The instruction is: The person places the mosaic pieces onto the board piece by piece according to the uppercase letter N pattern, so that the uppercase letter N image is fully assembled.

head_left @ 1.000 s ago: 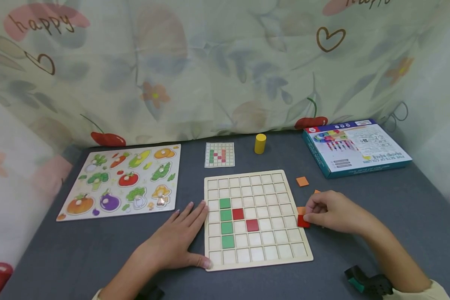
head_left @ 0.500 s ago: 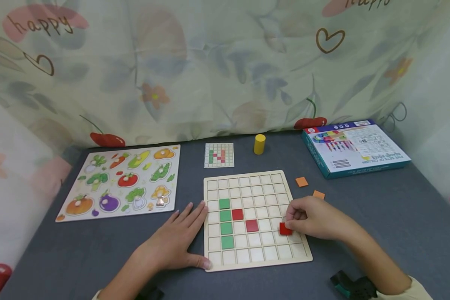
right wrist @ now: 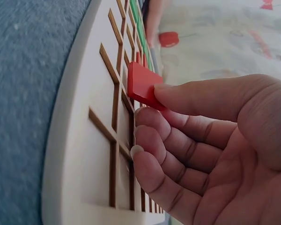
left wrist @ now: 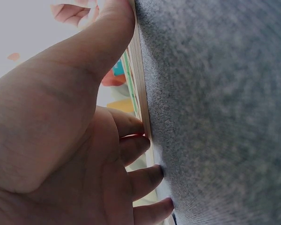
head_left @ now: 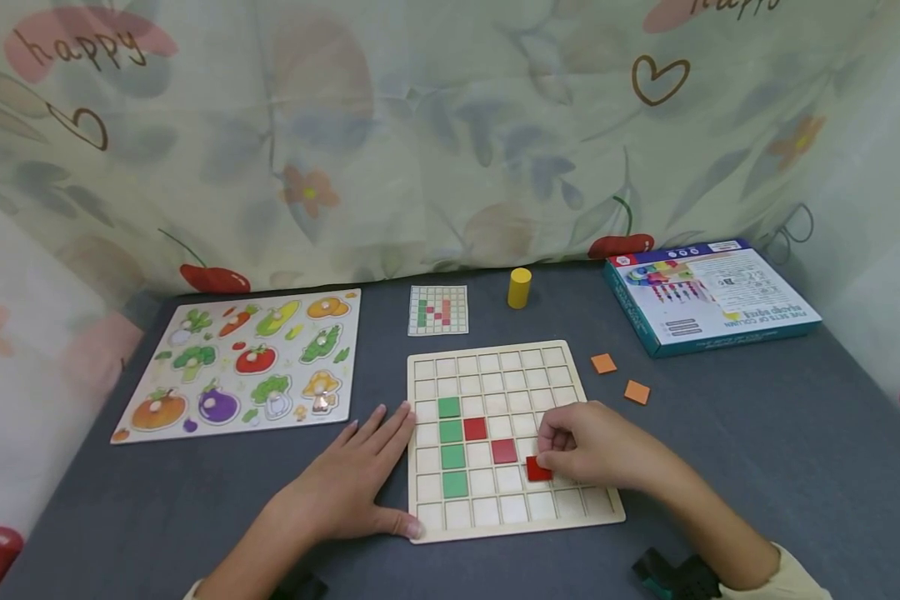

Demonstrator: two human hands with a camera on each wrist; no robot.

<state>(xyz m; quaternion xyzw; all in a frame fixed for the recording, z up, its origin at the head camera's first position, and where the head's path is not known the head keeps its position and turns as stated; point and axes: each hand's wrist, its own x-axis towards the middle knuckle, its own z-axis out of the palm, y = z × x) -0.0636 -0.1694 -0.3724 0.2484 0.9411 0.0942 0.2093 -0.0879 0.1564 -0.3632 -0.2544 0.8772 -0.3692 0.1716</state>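
My right hand (head_left: 596, 446) pinches a red square tile (head_left: 537, 469) between thumb and fingers, close over the wooden grid board (head_left: 487, 531). In the right wrist view the red tile (right wrist: 143, 84) tilts a little, one corner toward the grid. Four cells in one column hold green tiles (head_left: 453, 457); a red tile (head_left: 476, 428) and another red tile (head_left: 504, 451) lie in cells stepping down to the right. My left hand (head_left: 348, 479) rests flat at the board's left edge, fingers spread, thumb on the lower left corner. The left wrist view shows its fingertips (left wrist: 152, 176) along that edge.
Two orange tiles (head_left: 603, 363) lie right of the board. Behind it are a small pattern card (head_left: 438, 311) and a yellow cylinder (head_left: 519, 288). A vegetable puzzle board (head_left: 240, 367) lies at left, a flat box (head_left: 712, 296) at back right.
My right hand has carried the red tile leftward from the table beside the board to over the grid. An orange tile it was covering now shows. My left hand stays put.
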